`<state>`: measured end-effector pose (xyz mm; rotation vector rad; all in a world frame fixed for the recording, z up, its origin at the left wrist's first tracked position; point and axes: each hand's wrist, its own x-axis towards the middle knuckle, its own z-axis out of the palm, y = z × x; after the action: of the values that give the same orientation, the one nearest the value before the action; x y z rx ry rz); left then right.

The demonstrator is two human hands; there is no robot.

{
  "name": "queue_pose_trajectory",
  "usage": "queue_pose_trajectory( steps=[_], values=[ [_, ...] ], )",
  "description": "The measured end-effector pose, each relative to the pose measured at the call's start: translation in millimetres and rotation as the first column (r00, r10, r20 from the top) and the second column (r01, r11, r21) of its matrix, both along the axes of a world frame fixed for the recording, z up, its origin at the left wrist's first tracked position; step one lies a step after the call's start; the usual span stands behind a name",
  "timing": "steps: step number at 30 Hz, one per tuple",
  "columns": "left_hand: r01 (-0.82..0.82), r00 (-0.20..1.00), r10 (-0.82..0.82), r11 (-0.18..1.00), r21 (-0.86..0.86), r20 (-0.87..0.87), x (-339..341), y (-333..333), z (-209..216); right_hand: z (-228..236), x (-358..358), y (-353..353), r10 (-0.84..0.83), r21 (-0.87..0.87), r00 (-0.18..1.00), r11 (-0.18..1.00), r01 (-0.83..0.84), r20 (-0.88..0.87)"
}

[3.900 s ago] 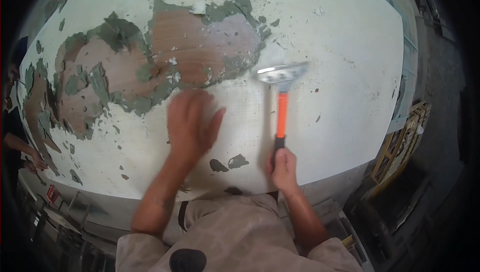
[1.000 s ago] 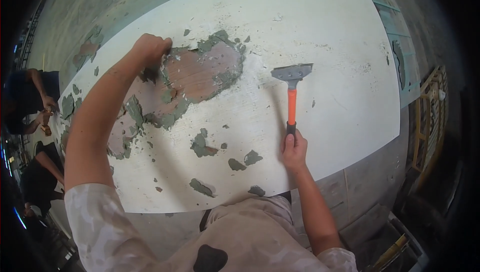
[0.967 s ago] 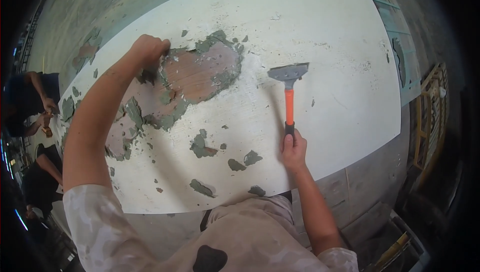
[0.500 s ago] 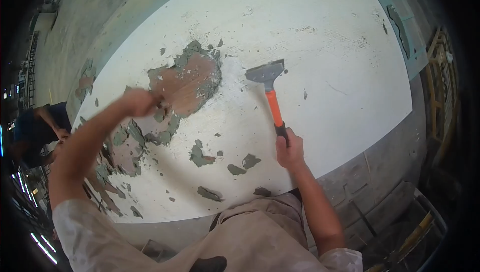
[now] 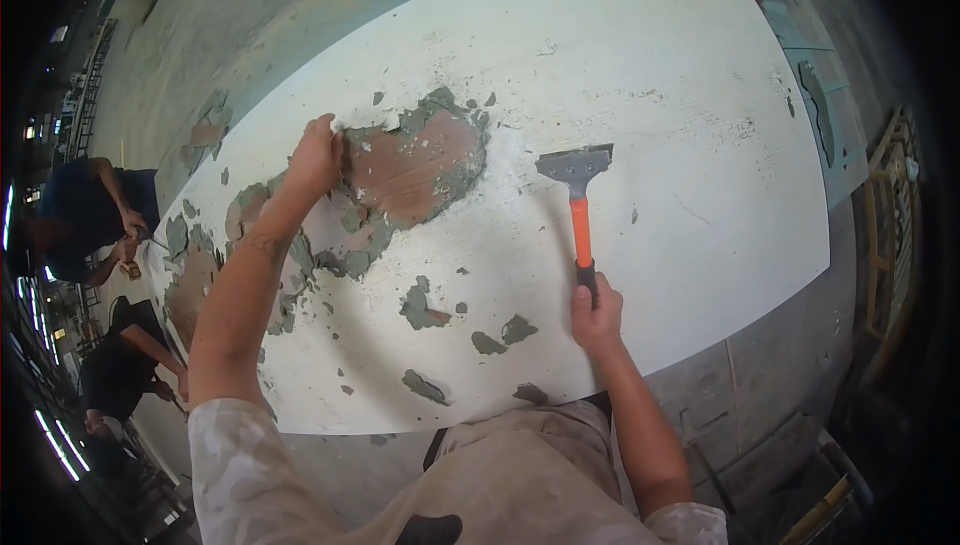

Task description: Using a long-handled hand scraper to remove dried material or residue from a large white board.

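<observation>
Broad and white, the board [image 5: 680, 245] is filling my feed, its surface scuffed around an exposed brown patch [image 5: 410, 167]. The left hand [image 5: 318, 157] is resting at that patch's upper-left edge, fingers curling; I cannot tell whether they are gripping anything. Half a second ago it was lying blurred at the patch's lower-left side. The right hand [image 5: 597, 313] is closing fully around the black grip of a scraper [image 5: 581, 230], which is staying to the right of the patch. Its long axis is running away from the person, leaning slightly left, less than in the previous frame; its wide blade is sitting crosswise at the far end. I cannot tell whether the blade is touching the board. Farther out, grey-green flakes [image 5: 425, 305] are lying toward the near edge, two people in dark clothing [image 5: 80, 215] are working at the left, and a wooden frame [image 5: 885, 235] is standing at the right.
</observation>
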<state>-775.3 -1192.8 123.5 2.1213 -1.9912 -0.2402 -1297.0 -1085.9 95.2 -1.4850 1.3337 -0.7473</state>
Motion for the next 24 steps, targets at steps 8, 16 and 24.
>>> queue_pose_trajectory(
  steps=[8,16,24],
  values=[
    [0.035,0.937,-0.190,0.886,0.463,0.293,2.3,-46.1,19.4,-1.0,-2.8,-1.3,-0.007,0.009,1.000,1.000,0.007,-0.004],
    [0.192,0.857,-0.424,0.791,0.580,0.294,8.8,-60.6,23.4,-1.4,2.0,-0.8,0.014,-0.023,1.000,1.000,-0.013,0.002],
    [0.339,0.882,-0.459,0.774,0.534,0.106,30.4,-66.0,11.9,-7.4,-1.2,1.6,0.029,-0.041,0.999,0.999,-0.030,-0.041]
  ],
)
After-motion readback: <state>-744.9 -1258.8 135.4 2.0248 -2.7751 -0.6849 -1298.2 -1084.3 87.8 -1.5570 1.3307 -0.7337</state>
